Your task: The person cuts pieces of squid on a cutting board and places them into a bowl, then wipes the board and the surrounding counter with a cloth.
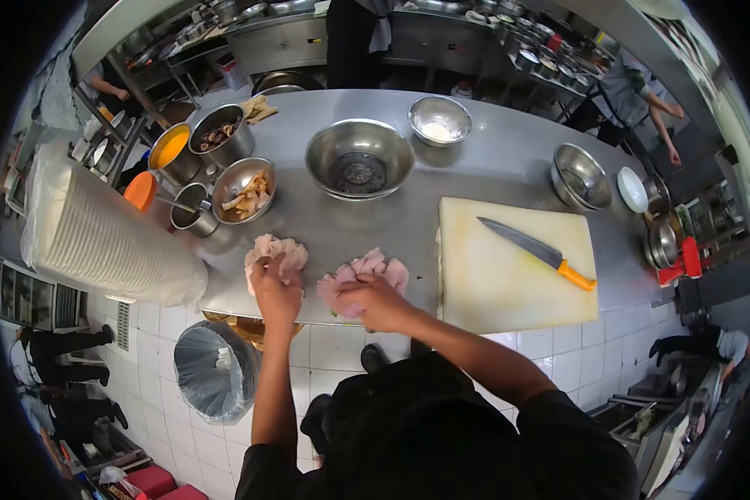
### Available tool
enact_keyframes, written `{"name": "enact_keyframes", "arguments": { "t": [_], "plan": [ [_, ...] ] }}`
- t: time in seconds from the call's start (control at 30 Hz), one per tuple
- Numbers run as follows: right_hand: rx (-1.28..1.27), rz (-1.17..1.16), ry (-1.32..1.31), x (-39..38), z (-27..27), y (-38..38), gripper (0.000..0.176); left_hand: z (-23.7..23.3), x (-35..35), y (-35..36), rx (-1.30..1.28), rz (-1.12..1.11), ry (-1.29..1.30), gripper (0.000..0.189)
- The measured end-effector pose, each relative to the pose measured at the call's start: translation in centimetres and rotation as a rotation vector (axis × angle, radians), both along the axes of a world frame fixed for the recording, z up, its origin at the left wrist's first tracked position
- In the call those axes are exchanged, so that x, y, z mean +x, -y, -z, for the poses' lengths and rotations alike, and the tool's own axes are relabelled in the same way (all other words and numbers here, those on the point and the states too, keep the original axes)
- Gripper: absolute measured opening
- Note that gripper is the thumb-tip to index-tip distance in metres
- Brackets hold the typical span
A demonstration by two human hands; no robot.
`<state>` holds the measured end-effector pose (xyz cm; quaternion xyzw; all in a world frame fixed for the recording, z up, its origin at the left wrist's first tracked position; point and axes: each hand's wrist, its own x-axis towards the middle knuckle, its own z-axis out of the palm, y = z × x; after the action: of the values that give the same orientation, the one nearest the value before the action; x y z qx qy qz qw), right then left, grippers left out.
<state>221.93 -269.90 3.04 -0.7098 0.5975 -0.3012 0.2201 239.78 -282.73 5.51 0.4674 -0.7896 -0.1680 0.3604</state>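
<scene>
Two piles of pale pink raw meat lie on the steel table near its front edge. My left hand (277, 289) rests on the left pile (275, 250), its fingers bent down into the meat. On the right pile (381, 267) lies my right hand (372, 302), fingers curled over the pieces. Neither hand's fingertips show clearly, so what they grip, if anything, is hidden. To the right, a knife (521, 242) with a yellow handle lies on a cream cutting board (475, 292).
A large steel bowl (359, 187) and a smaller bowl (440, 121) stand behind the meat. Pots and a bowl of cut pieces (243, 190) are at the left, beside stacked containers (117, 242). A lined bin (215, 371) stands below. Other people work around the kitchen.
</scene>
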Motion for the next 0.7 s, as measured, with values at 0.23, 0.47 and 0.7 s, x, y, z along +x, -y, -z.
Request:
{"name": "enact_keyframes", "arguments": {
  "t": [0.23,0.47,0.7],
  "plan": [
    [-0.098,0.791,0.522,-21.3,-3.0,6.4,0.005,-0.4,0.1,-7.7,0.332,0.052,-0.078,0.036],
    [-0.008,1.331,1.238,-32.0,-1.0,13.9,0.027,-0.3,0.3,-12.4,0.465,-0.050,-0.116,0.035],
    [-0.027,1.338,1.218,-36.1,1.4,13.8,0.007,-0.5,-1.3,-12.0,0.534,-0.061,-0.284,0.032]
  ]
}}
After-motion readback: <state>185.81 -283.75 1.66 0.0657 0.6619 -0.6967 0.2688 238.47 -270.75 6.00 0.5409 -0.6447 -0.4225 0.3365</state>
